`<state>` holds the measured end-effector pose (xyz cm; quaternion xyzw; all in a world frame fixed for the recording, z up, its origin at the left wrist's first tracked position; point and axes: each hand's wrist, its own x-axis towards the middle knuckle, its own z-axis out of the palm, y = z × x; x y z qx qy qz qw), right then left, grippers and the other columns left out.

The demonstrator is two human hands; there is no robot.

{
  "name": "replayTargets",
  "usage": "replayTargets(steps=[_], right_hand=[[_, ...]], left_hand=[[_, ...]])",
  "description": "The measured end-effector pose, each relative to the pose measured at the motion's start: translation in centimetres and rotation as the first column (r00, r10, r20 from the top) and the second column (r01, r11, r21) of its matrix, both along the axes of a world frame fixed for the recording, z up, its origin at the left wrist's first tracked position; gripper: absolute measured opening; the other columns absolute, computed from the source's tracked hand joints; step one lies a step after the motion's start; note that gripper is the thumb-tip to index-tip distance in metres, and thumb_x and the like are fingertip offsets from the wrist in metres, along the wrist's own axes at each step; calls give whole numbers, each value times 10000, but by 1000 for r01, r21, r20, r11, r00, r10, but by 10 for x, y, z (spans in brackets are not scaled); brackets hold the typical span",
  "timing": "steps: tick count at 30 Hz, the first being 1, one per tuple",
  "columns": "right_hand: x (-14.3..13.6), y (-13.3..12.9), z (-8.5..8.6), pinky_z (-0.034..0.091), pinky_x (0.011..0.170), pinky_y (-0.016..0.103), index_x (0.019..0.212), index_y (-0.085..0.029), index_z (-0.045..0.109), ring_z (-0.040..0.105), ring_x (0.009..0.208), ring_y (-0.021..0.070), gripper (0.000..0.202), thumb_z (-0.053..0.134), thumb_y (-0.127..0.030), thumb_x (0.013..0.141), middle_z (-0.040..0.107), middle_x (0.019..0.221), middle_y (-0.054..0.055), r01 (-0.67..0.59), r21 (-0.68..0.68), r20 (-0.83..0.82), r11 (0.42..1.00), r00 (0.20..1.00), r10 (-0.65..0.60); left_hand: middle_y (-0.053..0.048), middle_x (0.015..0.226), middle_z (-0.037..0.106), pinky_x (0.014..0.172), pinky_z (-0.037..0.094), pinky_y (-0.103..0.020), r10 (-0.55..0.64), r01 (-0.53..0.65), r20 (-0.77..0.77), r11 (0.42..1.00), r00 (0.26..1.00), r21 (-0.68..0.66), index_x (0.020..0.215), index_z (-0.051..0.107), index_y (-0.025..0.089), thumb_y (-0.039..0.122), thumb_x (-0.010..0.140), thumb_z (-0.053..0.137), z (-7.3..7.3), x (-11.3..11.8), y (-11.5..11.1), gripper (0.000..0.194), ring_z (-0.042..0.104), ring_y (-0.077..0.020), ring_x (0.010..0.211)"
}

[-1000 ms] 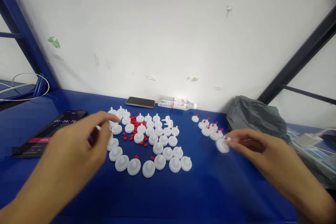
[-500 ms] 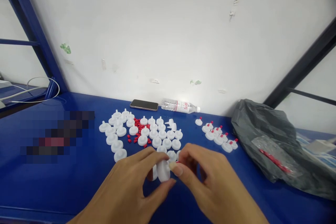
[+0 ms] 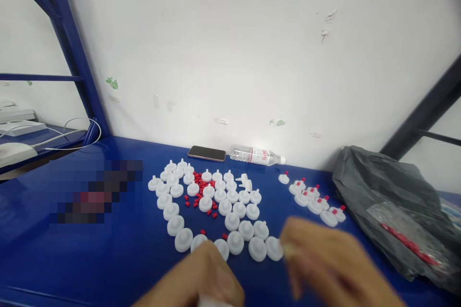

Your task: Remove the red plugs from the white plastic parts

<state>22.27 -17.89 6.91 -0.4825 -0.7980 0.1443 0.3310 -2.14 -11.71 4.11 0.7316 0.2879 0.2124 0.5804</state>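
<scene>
A person works by hand at a blue table [image 3: 118, 254], a clear bottle [image 3: 259, 156] lying along its far side. The left hand [image 3: 201, 273], well on the near side of the bottle and to its left, is curled narrow around a white piece [image 3: 213, 302] mostly cut off below. The right hand [image 3: 326, 256], near side and to the bottle's right, is blurred, fingertips at the edge of a white disc [image 3: 272, 249]; whether they grip it, I cannot tell. Other discs with bare spouts [image 3: 232, 221] spread nearer than the bottle, mostly to its left, around scattered red caps [image 3: 200, 185]; red-tipped discs [image 3: 315, 206] sit to its right, short of a dark plastic bag [image 3: 374, 168]. The step in hand appears to be pairing bare discs with caps, one at a time. The next move would seem to call for a steady hold on the disc and a small cap pinched, lined up and pressed squarely onto its spout.
</scene>
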Motion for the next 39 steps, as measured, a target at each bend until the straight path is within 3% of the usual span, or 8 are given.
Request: replayTargets(steps=[3,6,10,16,20,32,36,39], right_hand=[[23,-5,1,466,561,247,606,-245,569,590,559,147,575,327,-450,1086,592,587,-4,315,79,-89,946,947,-308],[14,-1,-3,460,547,236,646,-245,587,600,547,140,478,459,-466,1050,621,602,-26,255,24,11,967,967,-256],[-33,21,-20,466,603,214,813,-275,691,666,650,124,228,639,-415,985,726,770,-71,46,-121,86,992,996,-36],[-46,39,-35,457,548,252,1167,-316,715,605,530,130,239,642,-443,978,729,825,-40,305,71,80,950,947,-310],[-19,30,-29,394,456,222,1035,-279,724,552,485,111,255,519,-431,1035,686,701,-36,364,184,37,913,926,-376],[6,17,-22,402,388,213,1066,-255,734,504,402,91,249,575,-438,1007,654,614,-56,377,312,80,872,904,-419],[7,15,-18,388,382,206,1033,-254,728,500,405,87,232,570,-422,1012,639,602,-58,387,317,86,866,897,-433],[8,13,-15,387,382,200,1004,-255,722,509,412,84,223,567,-416,1013,643,605,-58,382,310,84,870,901,-426]], left_hand=[[-10,414,354,405,332,-285,84,-84,-6,994,996,-68,508,520,228,657,948,313,10,-15,12,649,372,-149,413],[16,485,385,427,282,-252,350,-350,-29,937,936,12,629,627,197,659,943,356,18,-25,24,620,312,-117,446],[18,616,530,505,373,-257,646,-577,-9,688,763,441,864,717,226,687,862,535,27,-36,33,495,438,-142,547],[9,734,712,638,459,-338,885,-570,-143,401,443,717,1219,677,306,662,871,512,24,-64,64,524,642,-225,614],[-43,869,767,750,480,-372,898,-509,-201,393,391,766,1243,655,273,614,906,478,13,-82,91,511,722,-302,858],[-133,1047,728,771,492,-407,893,-433,-194,374,405,820,1138,712,186,606,912,468,-8,-96,108,536,689,-313,890],[-66,976,761,722,508,-351,828,-448,-169,447,534,774,1055,743,230,646,885,540,-1,-80,95,492,695,-264,806],[3,800,735,567,498,-277,694,-425,-158,587,702,689,1052,736,262,647,906,577,5,-53,62,441,641,-178,597]])
